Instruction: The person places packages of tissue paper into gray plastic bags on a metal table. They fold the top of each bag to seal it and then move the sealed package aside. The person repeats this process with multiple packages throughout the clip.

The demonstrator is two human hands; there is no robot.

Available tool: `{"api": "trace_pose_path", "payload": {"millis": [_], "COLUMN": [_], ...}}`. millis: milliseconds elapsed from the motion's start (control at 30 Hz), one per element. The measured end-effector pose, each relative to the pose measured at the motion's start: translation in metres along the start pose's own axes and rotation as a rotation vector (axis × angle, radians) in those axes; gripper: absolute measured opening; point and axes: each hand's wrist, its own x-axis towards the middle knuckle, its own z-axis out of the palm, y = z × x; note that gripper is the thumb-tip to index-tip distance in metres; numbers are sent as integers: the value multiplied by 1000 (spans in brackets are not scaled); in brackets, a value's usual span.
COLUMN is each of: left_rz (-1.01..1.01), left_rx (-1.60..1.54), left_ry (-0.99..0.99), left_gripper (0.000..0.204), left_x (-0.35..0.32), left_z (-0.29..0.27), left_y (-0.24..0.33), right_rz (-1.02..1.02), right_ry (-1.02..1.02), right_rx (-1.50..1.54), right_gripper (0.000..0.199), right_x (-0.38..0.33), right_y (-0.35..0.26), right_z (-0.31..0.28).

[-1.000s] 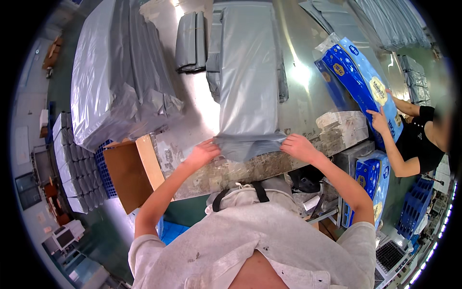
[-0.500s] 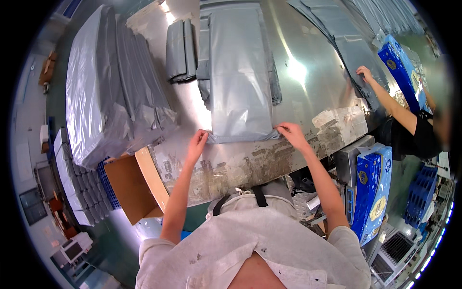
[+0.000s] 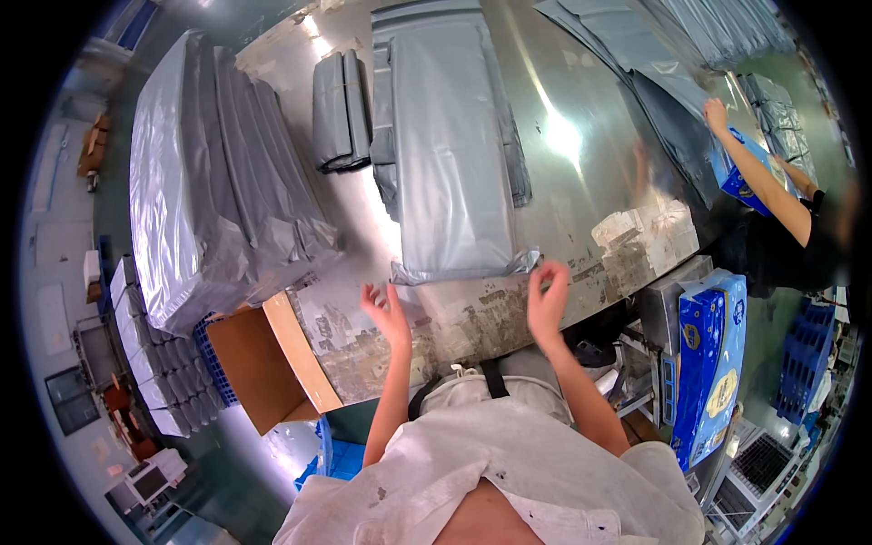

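Note:
A long grey plastic bag (image 3: 450,154) lies flat on a stack of similar grey film in front of me, its near end slightly crumpled with both corners raised. My left hand (image 3: 388,315) is just below the bag's left corner, apart from it, fingers spread and holding nothing. Close to the right corner is my right hand (image 3: 548,298), its fingers loosely bent and apart, with no film visible in them.
Left of the stack lie a grey folded bundle (image 3: 342,113) and a big pile of grey bags (image 3: 186,182). An open cardboard box (image 3: 259,368) stands by the metal table (image 3: 563,195). At right are a blue package (image 3: 704,363) and a co-worker's hand (image 3: 716,116) holding grey film.
Both my hands have let go of the bag's near corners; the left has drawn back toward me. At the right, the co-worker's hand has moved away to the right, lifting a grey sheet.

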Motion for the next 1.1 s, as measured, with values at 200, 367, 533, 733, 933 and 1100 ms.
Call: {"api": "trace_pose_path", "payload": {"millis": [200,367,533,733,933,1100], "left_rz": [325,-76,-298,-379,-504,-289], "left_rx": [246,-6,-99,-240,-204,-509], "left_ry": [-345,-447,-664,-861,-1000,-970], "left_gripper": [61,66,72,88,104,85], "left_x": [-33,-5,48,61,70,80], "left_z": [9,36,42,49,29,29], "left_y": [40,57,48,53,132,136], "right_rz": [-2,155,301,593,713,620], "right_ry": [-268,-319,-523,-475,-728,-626], "right_rx": [79,222,474,904,1034,1059], "right_gripper": [63,63,68,80,59,58], "right_x": [-18,16,48,60,96,99], "right_y": [-34,-39,22,-19,-7,-72], "right_z": [26,40,59,54,21,-8]}}
